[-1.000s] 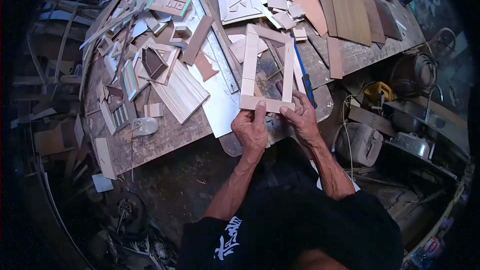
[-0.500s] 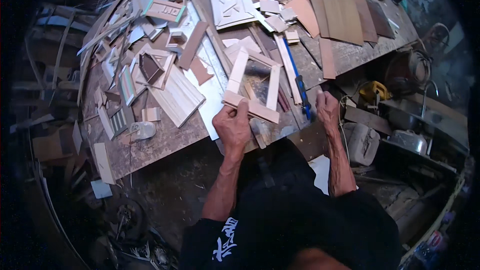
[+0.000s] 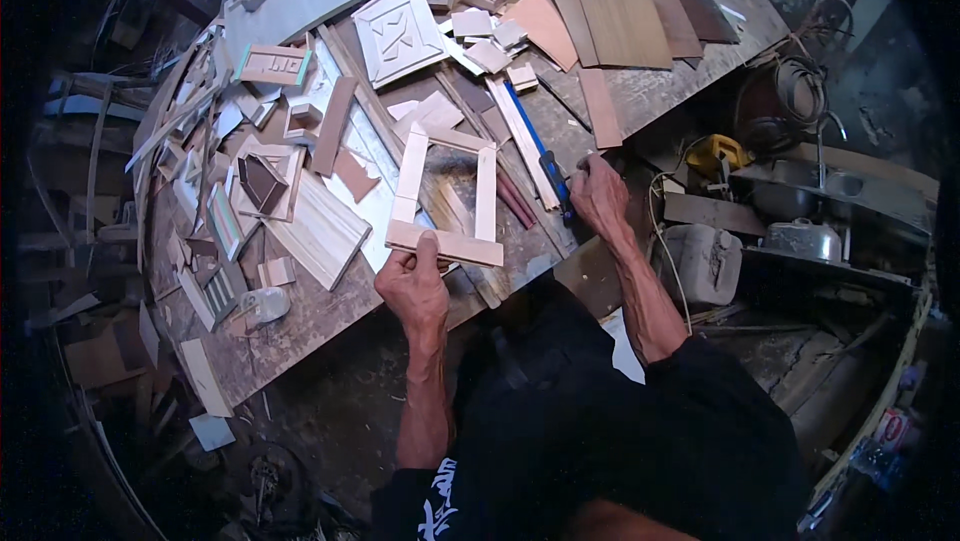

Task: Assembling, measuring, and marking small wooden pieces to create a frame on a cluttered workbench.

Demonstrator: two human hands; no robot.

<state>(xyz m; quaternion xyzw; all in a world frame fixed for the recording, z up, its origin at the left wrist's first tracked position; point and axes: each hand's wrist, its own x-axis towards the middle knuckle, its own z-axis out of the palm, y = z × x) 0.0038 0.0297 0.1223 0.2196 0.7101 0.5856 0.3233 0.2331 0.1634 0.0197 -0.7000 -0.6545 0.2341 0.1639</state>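
A pale wooden frame [image 3: 485,191], four-sided with an open middle, is tilted up over the front of the workbench. My left hand [image 3: 415,291] grips its near bar, thumb on top and fingers curled underneath. To the right, my right hand [image 3: 600,199] hovers at the bench edge with its fingers curled in; anything inside them is hidden. Just left of that hand lies a long narrow blue tool [image 3: 547,163] with a blue and black handle, beside pale wood strips [image 3: 522,141].
Wood offcuts and panels cover the bench, among them a carved square panel [image 3: 400,36], a grooved board [image 3: 320,236] and brown sheets [image 3: 625,16]. A clear plastic container [image 3: 266,307] sits near the left front edge. Beyond the right edge stand a grey jerrycan [image 3: 700,263] and a metal sink [image 3: 800,241].
The view has shifted, so the bench appears further left. My right hand has turned and its fingers have curled further over. My left hand keeps its hold on the frame.
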